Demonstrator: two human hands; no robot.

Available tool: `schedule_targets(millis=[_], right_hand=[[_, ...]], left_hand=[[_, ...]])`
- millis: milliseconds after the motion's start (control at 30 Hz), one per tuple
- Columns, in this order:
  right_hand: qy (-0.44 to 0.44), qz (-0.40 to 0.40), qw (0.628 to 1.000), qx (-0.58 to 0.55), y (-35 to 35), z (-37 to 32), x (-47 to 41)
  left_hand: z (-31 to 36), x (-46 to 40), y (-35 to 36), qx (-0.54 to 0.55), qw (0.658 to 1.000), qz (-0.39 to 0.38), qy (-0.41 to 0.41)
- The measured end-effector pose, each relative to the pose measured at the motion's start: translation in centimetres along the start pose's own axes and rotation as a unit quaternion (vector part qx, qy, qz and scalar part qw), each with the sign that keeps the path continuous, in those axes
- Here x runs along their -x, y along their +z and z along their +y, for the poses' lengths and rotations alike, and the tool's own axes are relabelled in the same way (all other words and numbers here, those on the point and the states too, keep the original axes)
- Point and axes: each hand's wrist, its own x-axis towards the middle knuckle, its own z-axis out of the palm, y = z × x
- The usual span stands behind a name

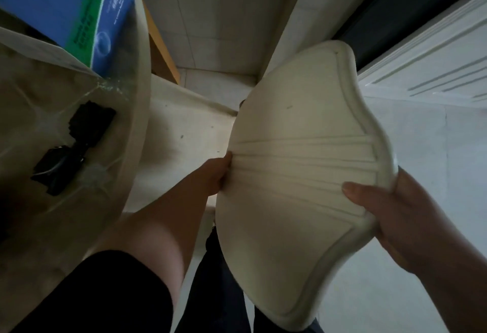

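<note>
Cream pad, broad and curved with a raised border and a band of ridges across its middle, is held up in the air in front of the person, above the tiled floor and just to the right of the round table. It rests on nothing. Whether it is foam or stiff plastic I cannot tell.

The left hand grips the pad's left edge where the ridges begin; its fingers pass behind the pad and are hidden. The right hand pinches the opposite edge, thumb flat on the front face and the other fingers behind.

Both grips sit on the edges only, near the ridged band. If one hand lets go, the wide ends would probably swing down and twist the pad out of the other hand. Squeezing the two edges together could crease it along those ridges.

The table is close on the left, so a turn that way risks knocking the rim. A blue and green box overhangs there, and a black clip-like object lies on the clear top. On the right a white door stands near, so the far corner of the pad could catch it.
</note>
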Motion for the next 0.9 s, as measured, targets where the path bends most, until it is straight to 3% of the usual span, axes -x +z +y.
schedule_targets(millis=[133,433,667,900], right_hand=[[0.001,0.025,1.0,-0.002,-2.3,1.4,3.3],[-0.039,0.139,0.98,-0.134,-8.8,5.8,11.6],[-0.079,0.208,0.961,-0.166,-15.1,9.6,22.2],[-0.1,0.302,0.929,-0.187,-17.6,11.3,36.3]], left_hand=[[-1.1,0.5,2.5,-0.044,0.999,-0.019,0.009],[-4.0,2.9,11.6,-0.177,0.983,-0.031,0.031],[-10.1,8.7,20.9,-0.232,0.967,-0.105,-0.019],[-18.7,16.8,28.8,-0.342,0.925,-0.164,-0.038]])
